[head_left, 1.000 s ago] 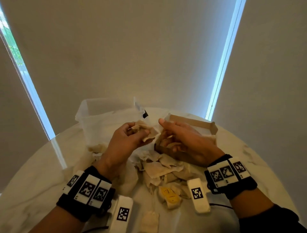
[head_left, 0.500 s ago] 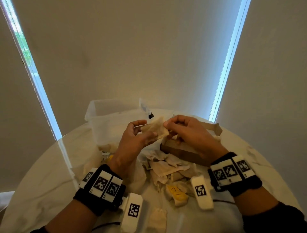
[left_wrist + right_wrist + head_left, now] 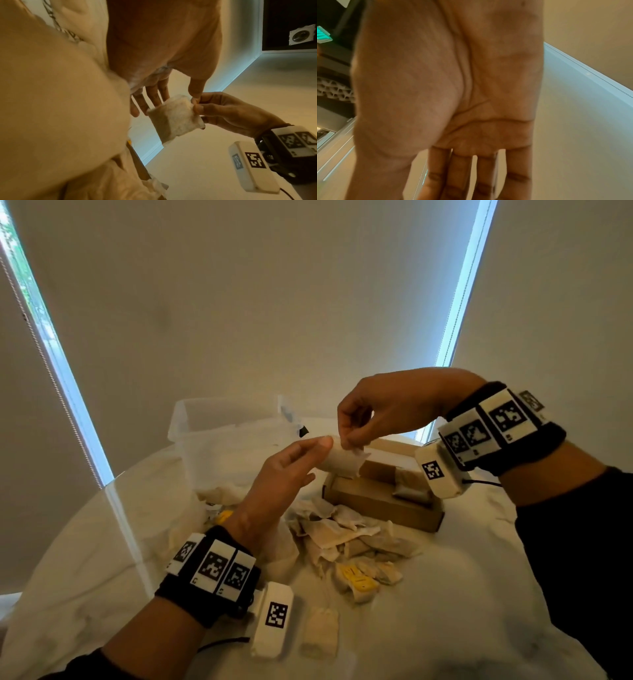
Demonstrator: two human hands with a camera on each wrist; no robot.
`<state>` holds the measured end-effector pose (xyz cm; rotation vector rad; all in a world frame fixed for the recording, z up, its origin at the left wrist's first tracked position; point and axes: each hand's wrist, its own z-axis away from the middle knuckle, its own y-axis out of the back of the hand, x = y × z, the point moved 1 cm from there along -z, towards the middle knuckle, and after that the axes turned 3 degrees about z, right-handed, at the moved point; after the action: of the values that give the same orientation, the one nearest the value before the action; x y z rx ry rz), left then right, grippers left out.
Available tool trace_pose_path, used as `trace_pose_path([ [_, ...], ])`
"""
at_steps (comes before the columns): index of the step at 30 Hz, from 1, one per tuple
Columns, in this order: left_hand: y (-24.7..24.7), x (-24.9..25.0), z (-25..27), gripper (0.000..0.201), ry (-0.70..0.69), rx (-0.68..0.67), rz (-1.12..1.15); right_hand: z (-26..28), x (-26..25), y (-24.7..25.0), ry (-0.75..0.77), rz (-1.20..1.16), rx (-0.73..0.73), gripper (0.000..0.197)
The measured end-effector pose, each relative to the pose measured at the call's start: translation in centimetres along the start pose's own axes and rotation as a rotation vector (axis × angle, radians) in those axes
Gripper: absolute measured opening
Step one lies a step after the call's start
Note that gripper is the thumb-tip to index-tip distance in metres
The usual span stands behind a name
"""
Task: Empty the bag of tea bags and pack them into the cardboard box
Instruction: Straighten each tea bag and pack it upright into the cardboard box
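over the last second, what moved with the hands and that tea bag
Both hands rose from low by the cardboard box to well above it. The right hand lifted highest and now pinches the top edge of the tea bag from above, while the left hand holds it between thumb and fingers. The pile of tea bags, the box and the clear tub stayed put.

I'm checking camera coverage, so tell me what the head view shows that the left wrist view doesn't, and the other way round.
Only the head view shows the open brown cardboard box, the pile of loose pale tea bags on the white round table, and the clear plastic tub.

Only the left wrist view shows the underside of the held tea bag, and the left hand's straight fingers behind it.

Both show the left hand and right hand holding one white square tea bag between them.
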<state>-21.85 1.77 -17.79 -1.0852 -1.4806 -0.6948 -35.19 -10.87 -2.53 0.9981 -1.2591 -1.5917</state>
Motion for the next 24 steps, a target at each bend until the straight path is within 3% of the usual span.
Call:
trace_pose_path([
  [4,-0.2,0.4,0.0,0.026,-0.095,0.057,-0.073,0.5,0.4,-0.1,-0.074,-0.027,0.069,0.017],
  [8,-0.9,1.0,-0.5,0.017,-0.099,0.066,-0.055,0.5,0.9,-2.5,-0.122,-0.177,0.104,0.034],
  [12,-1.5,0.6,-0.9,0.010,-0.078,0.044,-0.180,1.2,3.2,-4.4,-0.167,-0.229,0.148,0.026],
  [15,-1.5,0.4,-0.8,0.019,0.001,-0.057,-0.373,2.0,5.7,-4.0,-0.245,-0.282,0.248,0.025],
  [20,-2.6,0.2,-0.6,0.039,0.190,-0.339,-0.561,1.7,9.1,-5.0,-0.341,-0.139,0.439,0.017],
  [24,-2.8,-0.4,-0.7,0.064,0.228,-0.467,-0.609,0.1,9.8,-8.0,-0.302,-0.018,0.334,0.019],
])
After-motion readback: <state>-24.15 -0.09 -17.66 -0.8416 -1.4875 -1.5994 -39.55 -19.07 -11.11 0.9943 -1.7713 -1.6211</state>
